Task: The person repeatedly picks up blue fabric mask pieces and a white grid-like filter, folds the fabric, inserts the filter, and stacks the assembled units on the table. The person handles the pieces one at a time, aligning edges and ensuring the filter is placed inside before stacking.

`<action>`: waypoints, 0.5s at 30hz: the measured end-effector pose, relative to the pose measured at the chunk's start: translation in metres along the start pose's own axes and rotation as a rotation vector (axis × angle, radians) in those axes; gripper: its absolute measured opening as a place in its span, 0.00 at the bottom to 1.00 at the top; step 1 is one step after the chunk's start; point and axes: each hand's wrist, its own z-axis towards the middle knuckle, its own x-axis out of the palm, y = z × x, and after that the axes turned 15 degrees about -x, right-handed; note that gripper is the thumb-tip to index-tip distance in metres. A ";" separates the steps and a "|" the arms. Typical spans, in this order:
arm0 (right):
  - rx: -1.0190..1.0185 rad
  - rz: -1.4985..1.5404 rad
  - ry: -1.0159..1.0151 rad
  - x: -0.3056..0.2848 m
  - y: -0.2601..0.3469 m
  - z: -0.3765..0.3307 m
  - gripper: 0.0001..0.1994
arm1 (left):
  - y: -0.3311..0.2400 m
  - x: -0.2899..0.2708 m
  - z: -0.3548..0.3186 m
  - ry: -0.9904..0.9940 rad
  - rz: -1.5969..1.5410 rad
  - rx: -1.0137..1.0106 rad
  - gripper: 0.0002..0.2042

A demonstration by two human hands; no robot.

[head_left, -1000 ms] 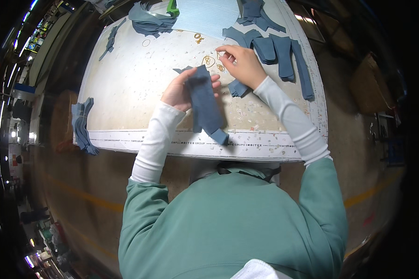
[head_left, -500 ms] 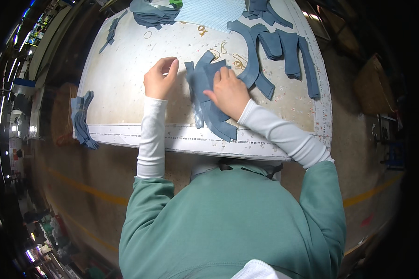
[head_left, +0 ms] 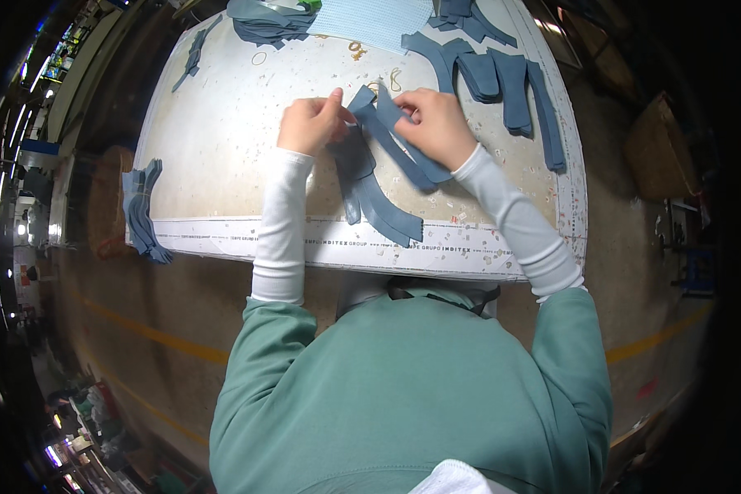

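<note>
Right hand [head_left: 438, 128], resting on cut pieces [head_left: 380, 206] moments before, pinched blue-grey strip [head_left: 392, 115], grip closed thumb-to-finger; strip slanted above desk [head_left: 222, 181] just beside pieces, looked singled out. Left hand [head_left: 309, 125] had moved in to pieces' upper edge; couldn't tell whether it held any.

Left grip [head_left: 311, 125], right grip [head_left: 438, 128], both curled

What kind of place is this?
Probably a workshop or factory: there are many similar cut blue-grey pieces, a big worktable and a yellow floor line.
</note>
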 end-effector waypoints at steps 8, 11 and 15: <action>0.353 0.890 -0.088 -0.010 -0.008 -0.003 0.16 | 0.001 0.034 -0.006 0.378 -0.544 -0.060 0.23; 0.235 0.565 -0.020 0.005 0.005 -0.007 0.18 | 0.000 0.029 -0.003 0.397 -0.819 0.120 0.20; -0.203 -0.261 0.160 0.026 0.026 -0.020 0.23 | 0.007 -0.003 -0.001 0.466 -0.967 0.199 0.31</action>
